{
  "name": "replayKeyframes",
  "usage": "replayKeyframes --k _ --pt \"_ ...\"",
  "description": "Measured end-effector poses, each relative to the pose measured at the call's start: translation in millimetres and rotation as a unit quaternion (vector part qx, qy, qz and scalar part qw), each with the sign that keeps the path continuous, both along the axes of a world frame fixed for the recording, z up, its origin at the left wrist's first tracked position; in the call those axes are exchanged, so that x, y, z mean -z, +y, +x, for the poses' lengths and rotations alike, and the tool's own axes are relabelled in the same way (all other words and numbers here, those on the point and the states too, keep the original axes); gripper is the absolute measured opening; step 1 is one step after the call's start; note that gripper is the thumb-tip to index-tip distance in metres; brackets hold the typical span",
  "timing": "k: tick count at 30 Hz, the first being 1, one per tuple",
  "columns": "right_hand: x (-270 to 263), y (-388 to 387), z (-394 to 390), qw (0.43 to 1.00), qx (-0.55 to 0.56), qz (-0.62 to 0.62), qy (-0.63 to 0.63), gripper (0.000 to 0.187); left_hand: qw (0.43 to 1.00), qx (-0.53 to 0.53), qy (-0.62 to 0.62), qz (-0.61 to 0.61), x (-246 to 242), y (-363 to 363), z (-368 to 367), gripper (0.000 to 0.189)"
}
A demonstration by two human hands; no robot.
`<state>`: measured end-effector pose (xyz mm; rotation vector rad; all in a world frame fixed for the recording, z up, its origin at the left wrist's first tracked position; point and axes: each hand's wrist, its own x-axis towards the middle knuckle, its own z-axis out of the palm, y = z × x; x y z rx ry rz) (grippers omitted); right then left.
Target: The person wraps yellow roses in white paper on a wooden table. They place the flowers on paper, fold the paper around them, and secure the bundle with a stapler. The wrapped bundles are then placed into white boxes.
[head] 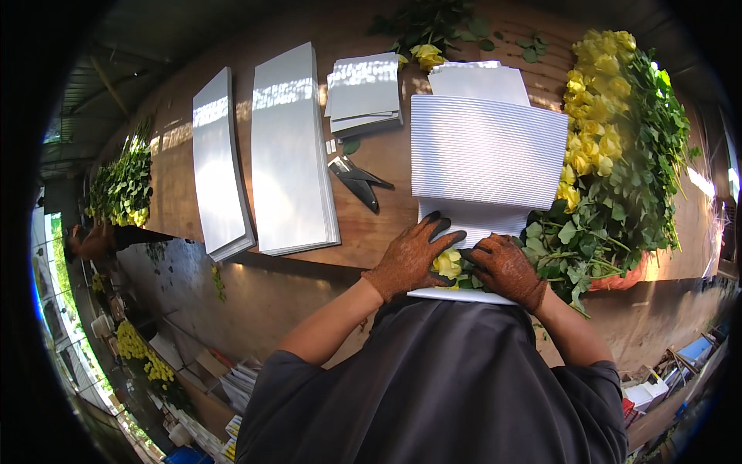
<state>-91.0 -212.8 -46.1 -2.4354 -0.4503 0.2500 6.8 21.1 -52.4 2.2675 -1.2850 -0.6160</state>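
Observation:
My left hand point(416, 254), in a brown work glove with dark fingertips, spreads its fingers around a yellow rose point(447, 264). Its upper fingers touch a white corrugated sheet point(487, 153), which bends down from the table towards me. Beside it, my right hand point(505, 268), gloved alike, has its fingers curled over the leaves and the sheet's lower part. What lies under those fingers is hidden. A white edge point(458, 296) shows below both hands, against my dark clothing. Green rose leaves point(559, 246) stick out to the right of my right hand.
A large heap of yellow roses point(597, 116) covers the wooden table's right side. Left of me lie two stacks of long white sheets point(214, 168) point(290, 174), smaller white cards point(365, 87) and a black stapler point(359, 180). Another person point(93, 243) stands far left beside more roses point(124, 185).

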Motion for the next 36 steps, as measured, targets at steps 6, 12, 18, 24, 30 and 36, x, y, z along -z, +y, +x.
replayKeyframes --k 6,12,18,24,30,36 --pt "-3 4 1 0.997 0.007 -0.076 -0.016 0.03 1.0 -0.012 0.027 -0.003 2 1 1 0.099" --pt "-61 -27 20 0.97 0.052 0.185 0.149 0.031 1.0 -0.011 0.013 0.001 4 2 -1 0.106" --pt "-84 -79 -4 0.892 0.171 0.399 0.127 0.037 1.0 -0.016 0.001 0.024 5 4 -3 0.107" --pt "-87 -69 6 0.9 0.175 0.374 0.142 0.033 1.0 -0.014 -0.006 0.02 3 3 -3 0.11" --pt "-19 0 10 0.992 0.079 0.053 0.087 0.031 0.998 -0.037 0.025 0.04 2 5 -4 0.115" --pt "-7 6 2 0.998 -0.002 -0.019 0.067 0.031 1.0 0.004 0.018 0.011 -2 6 -1 0.095"
